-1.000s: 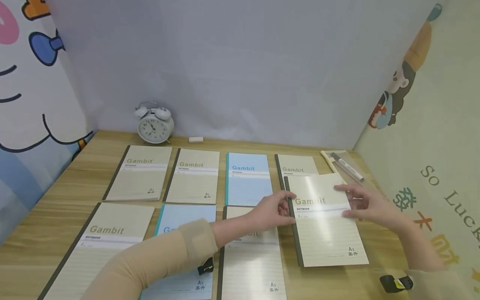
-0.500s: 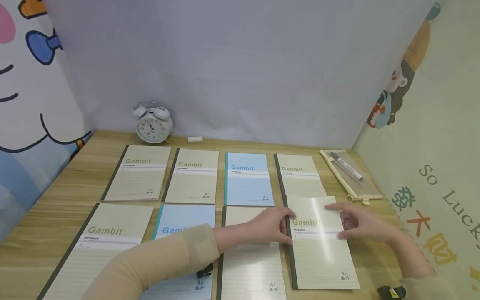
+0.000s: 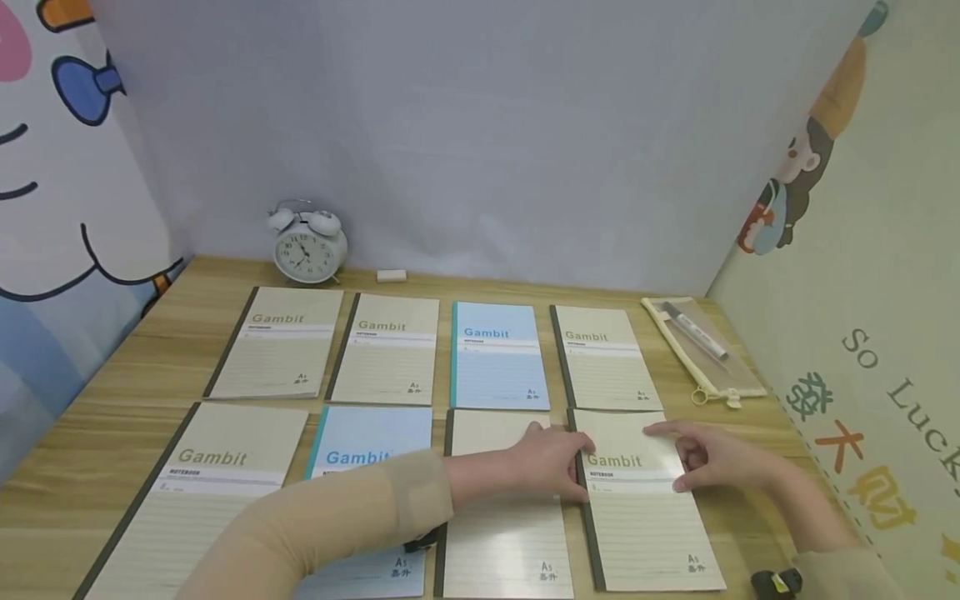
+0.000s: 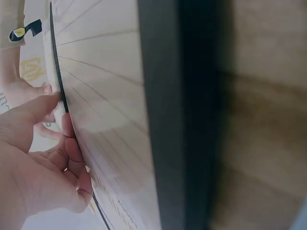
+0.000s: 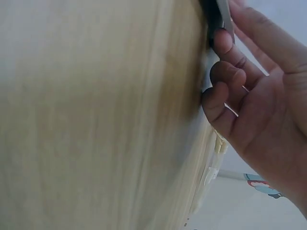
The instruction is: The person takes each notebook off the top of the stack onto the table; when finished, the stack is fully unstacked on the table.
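Observation:
A cream Gambit notebook (image 3: 641, 533) with a dark spine lies at the right end of the front row, its lower edge seemingly near the table. My left hand (image 3: 543, 460) pinches its spine edge; in the left wrist view that hand (image 4: 38, 163) has its thumb on the edge and fingers curled at it. On the opposite edge, my right hand (image 3: 723, 458) pinches with thumb and forefinger. The right wrist view shows this hand (image 5: 268, 100) with the notebook's edge (image 5: 225, 19) between thumb and finger, the other fingers curled beneath. Under my left wrist lies another cream notebook (image 3: 502, 542).
Behind stand in a row three cream notebooks, one of them (image 3: 603, 358) directly behind the held one, and a blue notebook (image 3: 498, 375). A blue (image 3: 367, 575) and a cream notebook (image 3: 202, 500) lie front left. Alarm clock (image 3: 307, 250), eraser (image 3: 392, 276) and pencil pouch (image 3: 738, 371) sit farther back.
Both hands have brought the notebook toward the front edge and down, from overlapping the rear cream notebook to just in front of it. The rear notebook and the pouch are now uncovered.

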Demonstrator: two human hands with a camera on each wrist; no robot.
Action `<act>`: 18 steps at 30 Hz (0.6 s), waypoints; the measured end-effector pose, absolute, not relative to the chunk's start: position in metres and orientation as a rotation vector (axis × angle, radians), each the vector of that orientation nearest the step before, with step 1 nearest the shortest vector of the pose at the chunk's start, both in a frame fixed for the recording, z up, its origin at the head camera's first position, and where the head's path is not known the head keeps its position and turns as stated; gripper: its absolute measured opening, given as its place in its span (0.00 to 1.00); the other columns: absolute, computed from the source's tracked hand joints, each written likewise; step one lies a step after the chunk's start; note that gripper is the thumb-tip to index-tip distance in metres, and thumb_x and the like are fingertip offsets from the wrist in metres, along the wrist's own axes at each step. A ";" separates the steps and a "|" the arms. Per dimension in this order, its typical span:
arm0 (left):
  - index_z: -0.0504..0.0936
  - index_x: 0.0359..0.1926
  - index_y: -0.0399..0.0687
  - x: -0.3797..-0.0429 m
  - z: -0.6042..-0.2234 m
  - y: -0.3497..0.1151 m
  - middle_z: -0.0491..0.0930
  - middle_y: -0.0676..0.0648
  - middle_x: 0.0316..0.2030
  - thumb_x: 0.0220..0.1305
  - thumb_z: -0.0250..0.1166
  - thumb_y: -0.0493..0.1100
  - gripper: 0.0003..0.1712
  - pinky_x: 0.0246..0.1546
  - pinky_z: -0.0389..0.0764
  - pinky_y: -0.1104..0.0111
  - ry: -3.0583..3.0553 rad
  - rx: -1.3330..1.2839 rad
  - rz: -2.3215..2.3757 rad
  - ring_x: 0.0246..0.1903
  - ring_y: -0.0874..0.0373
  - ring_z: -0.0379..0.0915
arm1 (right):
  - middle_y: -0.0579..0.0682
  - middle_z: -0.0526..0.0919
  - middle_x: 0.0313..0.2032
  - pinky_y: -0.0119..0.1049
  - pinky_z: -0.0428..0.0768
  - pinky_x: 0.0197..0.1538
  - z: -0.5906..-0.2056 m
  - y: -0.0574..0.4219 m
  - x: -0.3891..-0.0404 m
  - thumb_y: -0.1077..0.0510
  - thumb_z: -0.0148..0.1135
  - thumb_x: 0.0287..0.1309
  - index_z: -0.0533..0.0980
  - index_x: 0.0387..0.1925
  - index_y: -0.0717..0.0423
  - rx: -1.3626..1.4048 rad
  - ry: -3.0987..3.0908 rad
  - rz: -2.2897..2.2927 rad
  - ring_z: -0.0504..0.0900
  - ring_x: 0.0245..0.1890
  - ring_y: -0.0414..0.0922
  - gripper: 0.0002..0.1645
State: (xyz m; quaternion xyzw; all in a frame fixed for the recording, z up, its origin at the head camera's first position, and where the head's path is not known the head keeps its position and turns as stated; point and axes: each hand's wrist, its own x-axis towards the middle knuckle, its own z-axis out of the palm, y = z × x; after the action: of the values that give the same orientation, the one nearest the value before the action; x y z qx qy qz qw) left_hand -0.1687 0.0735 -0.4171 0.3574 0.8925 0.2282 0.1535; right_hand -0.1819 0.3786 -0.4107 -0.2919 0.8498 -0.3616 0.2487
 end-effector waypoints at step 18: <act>0.73 0.60 0.53 -0.181 -0.409 0.062 0.75 0.62 0.20 0.53 0.72 0.49 0.33 0.35 0.68 0.75 2.364 1.082 0.803 0.21 0.70 0.69 | 0.41 0.69 0.22 0.28 0.69 0.24 -0.402 0.374 -0.185 0.54 0.71 0.48 0.64 0.64 0.58 -0.823 2.431 -0.893 0.65 0.21 0.30 0.42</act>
State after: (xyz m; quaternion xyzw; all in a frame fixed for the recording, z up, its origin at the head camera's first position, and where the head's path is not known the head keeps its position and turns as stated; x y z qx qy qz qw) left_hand -0.1815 0.0624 -0.4095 0.3890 0.8496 0.2887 0.2086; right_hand -0.1845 0.3740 -0.4024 -0.2961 0.8746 -0.3212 0.2106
